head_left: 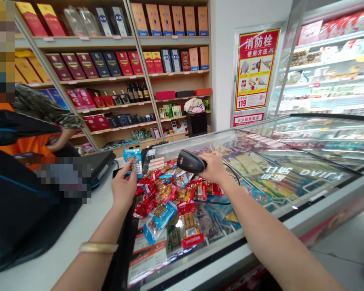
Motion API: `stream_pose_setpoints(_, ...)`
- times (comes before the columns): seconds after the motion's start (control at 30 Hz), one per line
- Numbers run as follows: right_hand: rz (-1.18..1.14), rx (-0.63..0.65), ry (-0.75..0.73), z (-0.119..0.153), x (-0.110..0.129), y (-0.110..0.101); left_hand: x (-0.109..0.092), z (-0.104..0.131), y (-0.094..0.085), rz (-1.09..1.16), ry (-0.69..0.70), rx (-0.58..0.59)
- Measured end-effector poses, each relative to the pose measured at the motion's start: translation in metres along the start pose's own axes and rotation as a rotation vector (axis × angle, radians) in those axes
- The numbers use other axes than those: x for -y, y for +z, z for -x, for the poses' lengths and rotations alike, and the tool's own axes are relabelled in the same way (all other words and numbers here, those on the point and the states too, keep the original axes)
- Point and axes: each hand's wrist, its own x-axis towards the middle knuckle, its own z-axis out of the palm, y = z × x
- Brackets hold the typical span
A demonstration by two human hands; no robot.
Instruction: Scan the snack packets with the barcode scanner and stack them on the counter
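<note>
In the head view, we are holding a small blue-trimmed snack packet [137, 160] left of the frame's centre, our left hand [124, 186] pinching it between thumb and fingers. Near the middle, our right hand [214, 165] is wrapping around the handle of a black handheld barcode scanner [189, 161] — its head is facing left, toward the packet, but we cannot tell whether a finger is pressing the trigger. Beneath, red and blue wrapped snacks [164, 190] are lying heaped on the glass-topped chest freezer [309, 216], and a black cable [214, 203] is crossing the glass at the heap's right.

We are judging the packet light, soft and somewhat slippery in its plastic film; an edge grip is leaving most of its front uncovered. The scanner is probably stiff and heavier, best held by its handle — the cable may be dragging slightly.
</note>
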Motion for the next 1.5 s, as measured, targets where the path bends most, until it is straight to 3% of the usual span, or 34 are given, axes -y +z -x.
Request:
stream_pose_setpoints(0.13,-0.029,0.079,-0.021,-0.001,0.009,-0.001,-0.002,0.005,0.009,-0.224,0.188,0.089)
stream_pose_setpoints(0.33,-0.039,0.143,-0.072,-0.001,0.015,-0.001,0.001,0.012,0.015,-0.285,0.377,0.141)
stream_pose_setpoints(0.83,-0.040,0.168,-0.069,-0.001,0.017,0.000,0.001,0.014,0.017,-0.242,0.373,0.178)
stream_pose_setpoints(1.0,-0.020,0.069,-0.016,-0.001,0.006,0.002,0.016,0.017,0.018,-0.251,0.326,0.248)
stream_pose_setpoints(1.13,0.069,-0.083,0.143,0.002,-0.011,0.009,0.035,0.026,0.020,-0.309,0.242,0.322)
stream_pose_setpoints(1.27,0.117,-0.085,0.261,0.004,-0.022,0.025,0.041,0.035,0.030,-0.285,0.365,0.408)
stream_pose_setpoints(1.5,0.156,0.026,0.202,0.005,-0.040,0.044,0.025,0.042,0.046,-0.339,0.457,0.452)
